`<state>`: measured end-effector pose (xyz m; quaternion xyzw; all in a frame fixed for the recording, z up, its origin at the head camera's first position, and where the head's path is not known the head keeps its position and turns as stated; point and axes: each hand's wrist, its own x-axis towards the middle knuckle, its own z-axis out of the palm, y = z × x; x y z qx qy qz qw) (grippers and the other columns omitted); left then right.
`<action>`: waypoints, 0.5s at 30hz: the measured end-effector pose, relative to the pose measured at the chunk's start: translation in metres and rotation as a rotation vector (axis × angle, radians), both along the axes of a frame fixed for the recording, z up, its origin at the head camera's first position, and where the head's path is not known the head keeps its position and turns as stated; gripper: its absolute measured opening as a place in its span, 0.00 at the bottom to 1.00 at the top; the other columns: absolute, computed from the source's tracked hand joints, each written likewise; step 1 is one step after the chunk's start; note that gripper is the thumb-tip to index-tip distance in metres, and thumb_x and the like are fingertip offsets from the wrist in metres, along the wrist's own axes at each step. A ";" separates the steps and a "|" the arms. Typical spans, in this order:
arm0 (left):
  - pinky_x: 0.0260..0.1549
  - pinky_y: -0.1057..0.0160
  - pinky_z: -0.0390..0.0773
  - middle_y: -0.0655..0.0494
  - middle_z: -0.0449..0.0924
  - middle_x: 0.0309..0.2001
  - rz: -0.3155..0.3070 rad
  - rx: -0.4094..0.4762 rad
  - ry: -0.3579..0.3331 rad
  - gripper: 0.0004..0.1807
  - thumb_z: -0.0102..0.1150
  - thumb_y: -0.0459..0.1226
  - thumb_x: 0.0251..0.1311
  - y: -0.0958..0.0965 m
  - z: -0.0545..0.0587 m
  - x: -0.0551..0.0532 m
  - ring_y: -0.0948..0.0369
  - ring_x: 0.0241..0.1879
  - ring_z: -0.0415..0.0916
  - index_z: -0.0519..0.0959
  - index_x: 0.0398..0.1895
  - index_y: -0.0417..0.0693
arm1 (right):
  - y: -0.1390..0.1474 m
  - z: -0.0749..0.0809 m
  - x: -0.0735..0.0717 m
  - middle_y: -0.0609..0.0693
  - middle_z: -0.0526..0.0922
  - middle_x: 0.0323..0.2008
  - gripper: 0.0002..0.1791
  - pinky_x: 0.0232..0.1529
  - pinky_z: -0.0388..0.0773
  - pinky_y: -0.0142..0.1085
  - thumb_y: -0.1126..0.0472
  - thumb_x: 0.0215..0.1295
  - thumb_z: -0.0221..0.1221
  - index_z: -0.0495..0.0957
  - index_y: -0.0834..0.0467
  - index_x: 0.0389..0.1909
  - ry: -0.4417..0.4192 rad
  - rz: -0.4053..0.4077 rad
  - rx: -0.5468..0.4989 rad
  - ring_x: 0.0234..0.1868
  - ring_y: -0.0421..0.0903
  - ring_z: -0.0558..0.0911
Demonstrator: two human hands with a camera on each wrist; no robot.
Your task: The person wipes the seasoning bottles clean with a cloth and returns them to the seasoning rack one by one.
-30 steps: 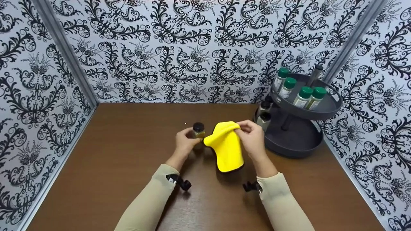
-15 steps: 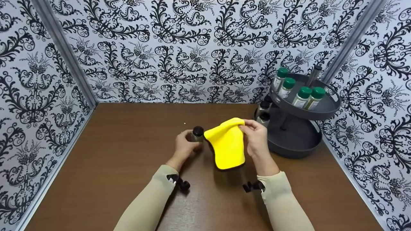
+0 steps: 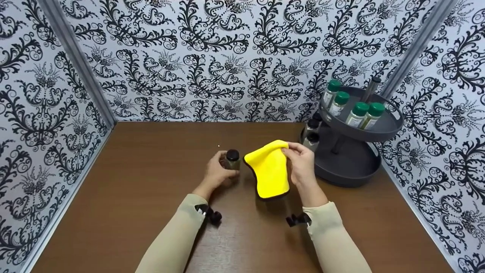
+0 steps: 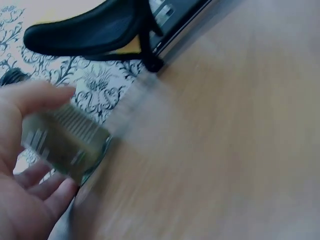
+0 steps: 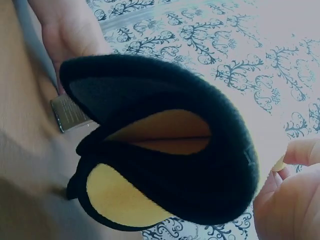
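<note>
My left hand [image 3: 218, 170] is around a small black-capped spice jar [image 3: 232, 163], with the thumb on the near side and the fingers behind it. In the left wrist view the jar's printed label [image 4: 65, 135] shows between thumb and fingers, and its base is close to the tabletop. With thumb and fingertips my right hand [image 3: 302, 161] pinches the top edge of a yellow cloth [image 3: 271, 172] trimmed in black. The cloth hangs folded over, just right of the jar; its dark reverse side [image 5: 225, 165] fills the right wrist view.
A dark two-tier round rack [image 3: 348, 176] stands on the right. Several green-capped jars [image 3: 357, 115] are on its upper tier, and black-capped jars [image 3: 311, 142] on the lower one. Patterned walls [image 3: 235, 76] enclose the brown table [image 3: 159, 159] at the back and sides.
The jar and my left hand have come slightly nearer and apart from the cloth, which the left hand was touching. My right hand has drawn the cloth a little to the right.
</note>
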<state>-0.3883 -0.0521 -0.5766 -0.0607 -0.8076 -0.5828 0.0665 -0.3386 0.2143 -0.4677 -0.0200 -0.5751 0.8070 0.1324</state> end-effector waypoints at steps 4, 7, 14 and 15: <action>0.64 0.46 0.78 0.45 0.80 0.65 -0.112 0.013 0.050 0.44 0.80 0.34 0.47 -0.006 -0.001 -0.001 0.48 0.62 0.77 0.74 0.72 0.52 | -0.001 0.000 0.000 0.50 0.90 0.32 0.12 0.35 0.89 0.34 0.79 0.67 0.61 0.81 0.76 0.51 0.001 -0.013 0.001 0.32 0.44 0.90; 0.61 0.51 0.75 0.43 0.78 0.68 -0.198 0.035 0.089 0.45 0.66 0.28 0.50 -0.008 -0.001 -0.002 0.48 0.61 0.76 0.70 0.78 0.48 | -0.003 0.000 0.000 0.49 0.90 0.32 0.12 0.34 0.88 0.34 0.79 0.67 0.61 0.82 0.75 0.50 0.004 -0.030 -0.006 0.32 0.44 0.89; 0.59 0.57 0.75 0.39 0.81 0.64 -0.232 0.053 0.123 0.40 0.55 0.21 0.49 -0.006 -0.005 -0.007 0.50 0.59 0.77 0.72 0.73 0.37 | -0.005 0.001 0.000 0.50 0.90 0.30 0.10 0.34 0.88 0.33 0.81 0.65 0.61 0.85 0.72 0.45 0.038 -0.072 -0.038 0.31 0.43 0.88; 0.58 0.57 0.76 0.40 0.82 0.62 -0.228 0.056 0.123 0.39 0.56 0.21 0.49 -0.006 -0.005 -0.007 0.50 0.58 0.78 0.73 0.71 0.37 | -0.006 0.002 0.000 0.50 0.90 0.30 0.10 0.34 0.88 0.32 0.81 0.64 0.61 0.85 0.72 0.44 0.044 -0.075 -0.038 0.31 0.43 0.88</action>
